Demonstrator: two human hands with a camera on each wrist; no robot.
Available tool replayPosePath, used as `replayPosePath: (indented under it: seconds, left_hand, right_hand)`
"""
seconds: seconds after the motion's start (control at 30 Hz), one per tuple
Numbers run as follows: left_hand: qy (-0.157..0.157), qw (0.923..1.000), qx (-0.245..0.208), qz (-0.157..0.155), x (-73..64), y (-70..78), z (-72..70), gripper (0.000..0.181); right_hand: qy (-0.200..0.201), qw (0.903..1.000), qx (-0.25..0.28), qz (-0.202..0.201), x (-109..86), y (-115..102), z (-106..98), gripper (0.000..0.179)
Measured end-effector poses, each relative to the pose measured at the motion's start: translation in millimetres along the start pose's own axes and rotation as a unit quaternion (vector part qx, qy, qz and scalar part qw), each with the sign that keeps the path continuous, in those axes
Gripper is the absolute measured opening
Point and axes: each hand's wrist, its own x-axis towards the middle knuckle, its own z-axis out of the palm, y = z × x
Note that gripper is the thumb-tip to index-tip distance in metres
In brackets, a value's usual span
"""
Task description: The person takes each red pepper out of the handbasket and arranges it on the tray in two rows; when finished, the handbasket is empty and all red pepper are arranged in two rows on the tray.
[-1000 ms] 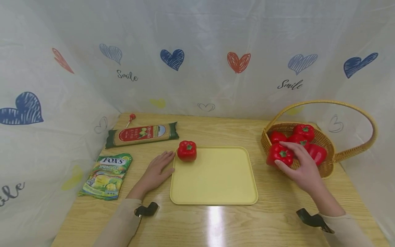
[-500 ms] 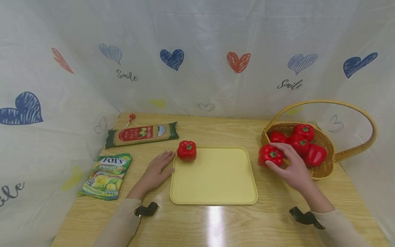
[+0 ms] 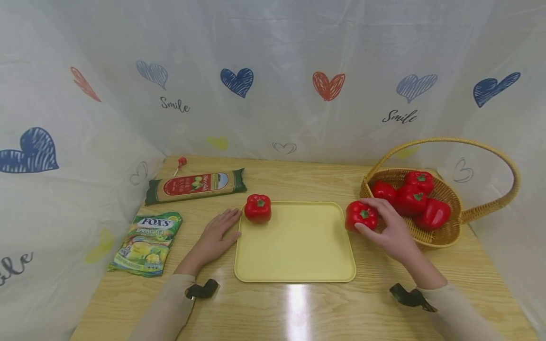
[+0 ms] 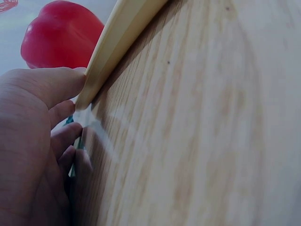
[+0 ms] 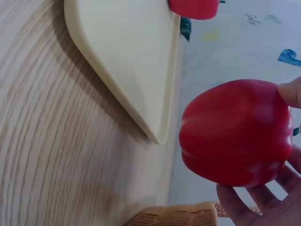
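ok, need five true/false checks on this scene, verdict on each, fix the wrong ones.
1. The right hand holds a red pepper. True.
2. The basket has two peppers in it. False: four basket peppers show.
3. Another pepper sits in the far left corner of the tray. True.
4. The left hand grips the Fox's bag. False: it rests at the tray's left edge.
5. The lollipop lies on the table beyond the long Olivoilà pack. True.
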Motion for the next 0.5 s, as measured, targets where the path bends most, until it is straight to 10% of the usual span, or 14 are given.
replayPosePath:
  seconds: [0.5]
  left_hand:
    - [0.002,1.0,0.002,0.003,-0.3,-0.4,-0.2,0.063]
  right_hand:
    - [-0.014,0.999,0.033,-0.027,9.8,-7,25,0.056]
